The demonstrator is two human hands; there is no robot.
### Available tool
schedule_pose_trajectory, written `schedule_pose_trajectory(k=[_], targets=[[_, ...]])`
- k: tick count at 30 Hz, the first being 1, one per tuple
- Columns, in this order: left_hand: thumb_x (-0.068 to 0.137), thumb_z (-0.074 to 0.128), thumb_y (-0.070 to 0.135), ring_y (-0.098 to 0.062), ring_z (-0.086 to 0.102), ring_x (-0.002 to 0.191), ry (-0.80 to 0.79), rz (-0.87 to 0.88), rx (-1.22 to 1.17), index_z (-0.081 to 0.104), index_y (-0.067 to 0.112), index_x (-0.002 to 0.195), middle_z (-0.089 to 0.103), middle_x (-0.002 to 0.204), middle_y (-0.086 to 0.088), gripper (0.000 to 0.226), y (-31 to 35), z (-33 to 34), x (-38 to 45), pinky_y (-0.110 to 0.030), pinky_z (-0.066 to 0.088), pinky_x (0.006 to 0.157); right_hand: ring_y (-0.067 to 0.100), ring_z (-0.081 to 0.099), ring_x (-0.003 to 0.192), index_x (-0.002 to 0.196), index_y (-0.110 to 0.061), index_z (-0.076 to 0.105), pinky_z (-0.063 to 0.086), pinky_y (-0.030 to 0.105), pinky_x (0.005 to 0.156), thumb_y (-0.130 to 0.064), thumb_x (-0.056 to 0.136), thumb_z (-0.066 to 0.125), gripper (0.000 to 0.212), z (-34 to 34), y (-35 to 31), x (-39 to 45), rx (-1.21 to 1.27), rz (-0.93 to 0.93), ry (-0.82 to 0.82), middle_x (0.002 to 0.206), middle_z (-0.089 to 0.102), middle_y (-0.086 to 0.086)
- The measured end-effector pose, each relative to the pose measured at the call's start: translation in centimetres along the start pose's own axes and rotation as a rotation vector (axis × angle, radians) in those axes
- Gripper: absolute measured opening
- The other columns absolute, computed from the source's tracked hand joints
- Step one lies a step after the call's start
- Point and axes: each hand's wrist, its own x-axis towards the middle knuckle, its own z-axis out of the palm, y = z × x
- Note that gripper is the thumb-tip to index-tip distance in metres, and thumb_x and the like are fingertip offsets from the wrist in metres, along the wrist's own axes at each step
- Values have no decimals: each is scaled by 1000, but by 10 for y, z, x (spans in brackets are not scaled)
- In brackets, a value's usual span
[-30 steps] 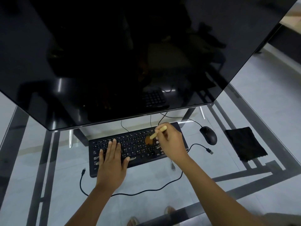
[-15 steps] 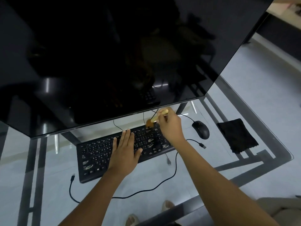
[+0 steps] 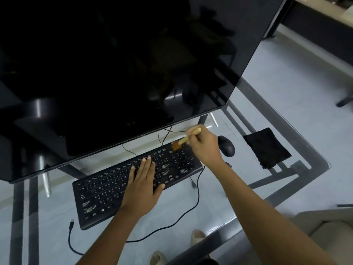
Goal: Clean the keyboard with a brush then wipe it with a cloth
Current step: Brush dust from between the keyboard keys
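A black keyboard (image 3: 107,190) lies at an angle on the glass desk (image 3: 298,184). My left hand (image 3: 143,184) rests flat on its middle keys, fingers together and pointing away from me. My right hand (image 3: 205,145) grips a small brush (image 3: 186,139) with a pale wooden handle. The brown bristles touch the keyboard's far right corner, above the number pad. A black cloth (image 3: 267,148) lies folded on the desk to the right, beyond the mouse.
A large dark monitor (image 3: 124,64) overhangs the far edge of the keyboard. A black mouse (image 3: 226,145) sits just right of my right hand. A loose black cable (image 3: 172,225) curls along the desk in front of the keyboard. My feet show through the glass.
My left hand slid right along the keys to the middle. The brush moved from the middle keys up to the keyboard's far right corner. The view shifted left.
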Motion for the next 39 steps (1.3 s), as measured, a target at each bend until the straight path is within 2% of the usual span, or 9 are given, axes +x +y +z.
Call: schedule_pose_trajectory(k=[2, 5, 10, 17, 22, 25, 30, 33, 39], targets=[[86, 12, 64, -13, -14, 146, 5, 5, 6, 10, 13, 152, -3, 161, -2, 84, -1, 1, 0, -41, -8, 118, 10, 62, 60, 91, -11, 61, 49, 21, 55, -11, 94, 52, 10, 0, 1, -3, -85, -39, -100, 66, 62, -11], [87, 17, 64, -15, -10, 146, 15, 14, 5, 14, 11, 152, 1, 160, -3, 83, -2, 2, 0, -43, -4, 119, 0, 57, 60, 93, -12, 62, 41, 10, 58, -12, 96, 52, 10, -2, 3, -3, -69, -41, 61, 77, 63, -6], [87, 18, 63, -15, -9, 147, 6, 20, 12, 14, 10, 152, 0, 160, -3, 83, -3, 3, 1, -45, 0, 119, 7, 61, 63, 90, -12, 59, 47, 20, 56, -14, 95, 49, 11, -3, 3, -4, -118, -28, -123, 77, 64, -2], [87, 17, 64, -14, -9, 146, 11, 22, 21, 16, 11, 152, 1, 160, -2, 83, -4, 3, 0, -44, -2, 119, 7, 63, 62, 91, -9, 57, 50, 29, 58, -11, 95, 48, 10, -9, 1, 0, -93, 30, -106, 70, 64, -6], [84, 11, 66, -12, -14, 145, -7, 13, 32, 11, 13, 152, -4, 160, -1, 86, -3, 1, 1, -42, -6, 119, -1, 55, 55, 92, -11, 56, 42, 12, 55, -14, 98, 48, 11, -14, 1, 0, -60, 79, -17, 69, 63, -5], [85, 12, 65, -13, -14, 145, -6, 15, 35, 11, 13, 152, -4, 160, -1, 85, -4, 1, 0, -42, -5, 119, 13, 62, 65, 90, -12, 54, 52, 32, 62, -15, 97, 48, 10, -12, 3, -1, -156, 61, -87, 77, 66, 3], [86, 13, 65, -14, -12, 146, -3, 20, 40, 12, 12, 152, -2, 160, -2, 85, -4, 2, 1, -43, -3, 119, 8, 59, 56, 90, -11, 53, 51, 29, 58, -15, 96, 46, 10, -14, 3, -4, -152, 86, -82, 73, 67, 3], [86, 12, 65, -15, -12, 146, -11, 21, 46, 11, 12, 152, -3, 160, -2, 85, -4, 3, 1, -43, -3, 119, 22, 63, 74, 92, -10, 53, 55, 41, 68, -16, 98, 45, 12, -12, 4, -8, -222, 33, -4, 88, 64, 6], [86, 13, 65, -14, -11, 146, -11, 24, 35, 11, 12, 152, -2, 160, -2, 85, -7, 4, 1, -44, 0, 119, 17, 61, 61, 97, -8, 58, 51, 30, 58, -15, 96, 49, 11, -22, 10, -14, -201, 78, -93, 73, 64, -1]])
